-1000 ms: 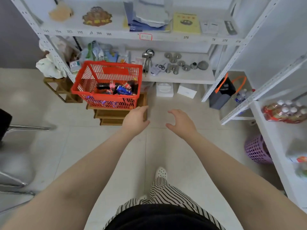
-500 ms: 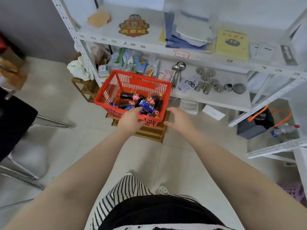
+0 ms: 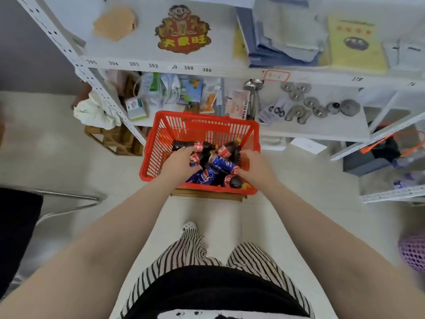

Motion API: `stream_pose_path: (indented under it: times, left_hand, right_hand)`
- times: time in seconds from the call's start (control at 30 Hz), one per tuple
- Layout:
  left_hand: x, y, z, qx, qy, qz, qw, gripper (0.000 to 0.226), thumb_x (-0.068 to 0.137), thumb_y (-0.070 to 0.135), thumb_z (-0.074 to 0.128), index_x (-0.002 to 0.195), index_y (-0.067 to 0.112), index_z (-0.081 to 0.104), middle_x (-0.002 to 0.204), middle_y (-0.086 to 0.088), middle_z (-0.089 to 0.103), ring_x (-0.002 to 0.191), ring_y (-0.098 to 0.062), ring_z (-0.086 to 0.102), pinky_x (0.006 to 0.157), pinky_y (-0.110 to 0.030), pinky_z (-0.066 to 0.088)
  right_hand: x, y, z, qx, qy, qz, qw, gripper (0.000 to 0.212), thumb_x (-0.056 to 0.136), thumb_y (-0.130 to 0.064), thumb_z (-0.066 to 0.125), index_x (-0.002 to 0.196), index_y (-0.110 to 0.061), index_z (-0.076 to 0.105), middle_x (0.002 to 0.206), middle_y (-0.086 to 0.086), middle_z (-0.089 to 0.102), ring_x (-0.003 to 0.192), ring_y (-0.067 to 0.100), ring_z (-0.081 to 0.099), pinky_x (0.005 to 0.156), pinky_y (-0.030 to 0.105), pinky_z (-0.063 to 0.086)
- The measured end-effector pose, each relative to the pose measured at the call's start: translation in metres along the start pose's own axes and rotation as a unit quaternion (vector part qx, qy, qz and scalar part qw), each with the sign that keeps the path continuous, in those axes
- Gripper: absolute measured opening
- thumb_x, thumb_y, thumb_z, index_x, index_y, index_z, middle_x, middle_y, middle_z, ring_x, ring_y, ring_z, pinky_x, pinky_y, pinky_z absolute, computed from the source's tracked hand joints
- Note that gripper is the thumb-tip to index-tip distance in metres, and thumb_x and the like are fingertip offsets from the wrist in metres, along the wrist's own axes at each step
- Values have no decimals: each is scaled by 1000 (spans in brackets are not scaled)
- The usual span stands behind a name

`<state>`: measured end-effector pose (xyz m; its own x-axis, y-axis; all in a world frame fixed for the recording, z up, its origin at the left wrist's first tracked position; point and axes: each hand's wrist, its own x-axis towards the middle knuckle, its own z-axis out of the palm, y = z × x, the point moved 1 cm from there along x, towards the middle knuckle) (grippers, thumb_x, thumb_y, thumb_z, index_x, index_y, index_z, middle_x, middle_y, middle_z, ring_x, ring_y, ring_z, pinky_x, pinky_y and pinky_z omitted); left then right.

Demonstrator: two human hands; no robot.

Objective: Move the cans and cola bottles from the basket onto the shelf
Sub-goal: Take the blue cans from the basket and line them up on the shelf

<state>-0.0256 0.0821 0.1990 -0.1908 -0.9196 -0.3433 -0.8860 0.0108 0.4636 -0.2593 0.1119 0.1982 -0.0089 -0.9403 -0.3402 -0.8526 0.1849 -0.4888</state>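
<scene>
Reaching into the red basket (image 3: 153,157), left hand (image 3: 181,161) grasps a cola bottle (image 3: 188,145); right hand (image 3: 254,165) curls among blue cans (image 3: 220,165), its grasp unclear.

The left hand (image 3: 181,161) covers part of a cola bottle (image 3: 184,145) in the basket (image 3: 158,143), and its fingertips are hidden among the blue cans (image 3: 220,164), so its grip cannot be told. The right hand (image 3: 254,165) hides what lies under it at the basket's 3 o'clock side; its fingertips are out of sight too. The stool (image 3: 207,195) under the basket shows only as a strip. At 3 o'clock a purple basket (image 3: 414,252) is cut by the edge and blurred. The shelf (image 3: 230,72) runs off the top.
</scene>
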Motion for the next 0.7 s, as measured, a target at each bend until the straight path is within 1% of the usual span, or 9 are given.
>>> stream_pose_path:
  times: [0.07,0.13,0.27,0.33,0.4,0.53,0.6,0.7]
  left_hand:
    - [18,-14,-2,3,-23,7,1000,61,78,33,70,134,22,49,127,-5,61,111,-28,59,92,-40,51]
    - [35,-27,1,1,-49,4,999,64,76,33,70,135,19,49,130,-7,59,115,-28,58,95,-39,49]
    - [65,-41,20,-16,-93,-4,996,66,77,26,72,137,16,48,133,-10,57,121,-29,53,99,-37,44]
    - [85,-49,38,-8,-109,-3,994,66,78,27,74,138,15,47,134,-11,55,123,-29,51,99,-36,41]
    - [107,-57,61,-8,-124,-10,992,67,79,29,74,138,15,46,136,-10,54,123,-29,51,99,-38,42]
    - [146,-73,114,0,-180,-24,983,76,78,35,75,142,12,41,140,-10,51,127,-28,48,103,-39,40]
    - [161,-80,136,24,-196,-13,980,80,75,39,77,142,13,42,138,-12,52,127,-30,48,103,-41,41]
    - [178,-91,165,99,-191,3,977,78,72,48,75,138,20,46,132,-10,55,125,-33,44,99,-45,40]
  right_hand:
    - [15,-5,8,12,-3,20,1000,64,77,-33,74,134,-18,49,133,6,54,122,25,51,100,38,42]
    - [30,-6,16,18,-11,31,999,63,78,-30,74,134,-17,49,134,7,54,123,25,50,100,36,40]
    - [65,4,37,18,-39,50,998,66,76,-31,75,135,-19,48,133,5,55,123,23,50,98,37,42]
    - [87,14,52,20,-57,57,997,66,76,-31,76,134,-18,48,132,6,56,120,25,52,97,36,43]
    - [112,26,69,19,-73,60,995,67,75,-31,77,134,-16,49,131,8,56,120,26,53,98,37,43]
    - [155,57,107,7,-93,67,993,71,73,-32,79,135,-17,48,131,10,55,119,28,52,98,38,43]
    - [170,71,124,8,-101,71,992,72,72,-31,80,134,-18,47,131,10,55,119,29,52,96,38,42]
    - [187,86,144,1,-115,64,991,73,71,-33,81,135,-21,47,134,9,53,122,29,49,97,37,41]
